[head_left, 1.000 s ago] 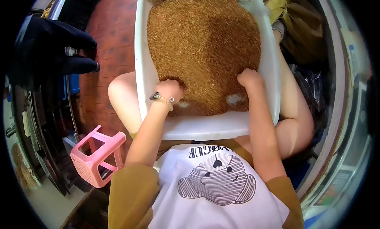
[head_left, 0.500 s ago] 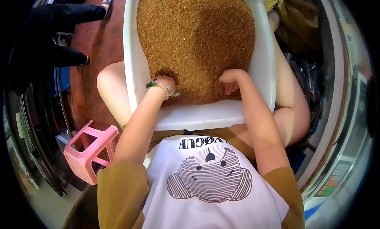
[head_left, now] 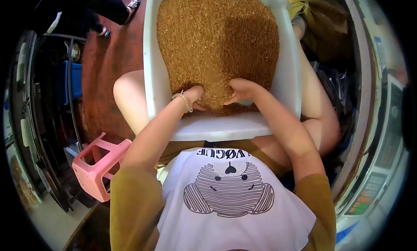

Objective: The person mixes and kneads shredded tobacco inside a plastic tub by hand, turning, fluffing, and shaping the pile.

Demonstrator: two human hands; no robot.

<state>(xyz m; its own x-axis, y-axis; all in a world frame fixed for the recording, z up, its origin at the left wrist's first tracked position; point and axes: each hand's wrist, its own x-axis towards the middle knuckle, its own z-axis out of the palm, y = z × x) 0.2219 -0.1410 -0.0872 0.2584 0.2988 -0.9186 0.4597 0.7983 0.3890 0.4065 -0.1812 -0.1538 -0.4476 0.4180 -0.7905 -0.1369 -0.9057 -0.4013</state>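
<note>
A big heap of loose brown grain-like pieces (head_left: 195, 42) fills the white plastic tub (head_left: 293, 77) between my bent legs. Near the tub's close end, my left hand (head_left: 194, 97), with a beaded bracelet (head_left: 182, 100) at the wrist, has its fingers curled in the pieces and partly buried. Facing it, my right hand (head_left: 243, 89) bends its fingers and thumb round some of the pieces. A narrow ridge of them lies between both hands. A small patch of pale tub bottom shows just below my right hand.
At the left stand a pink plastic stool (head_left: 97, 164) and dark metal racks with a blue bin (head_left: 71, 82). Another person's legs (head_left: 110, 8) are on the red tiled floor (head_left: 108, 60). Brown sacks (head_left: 328, 21) and black plastic bags (head_left: 334, 86) lie at the right.
Both my hands have moved inward, closer together, through the brown pieces. The other person's feet have shifted up and to the right in view.
</note>
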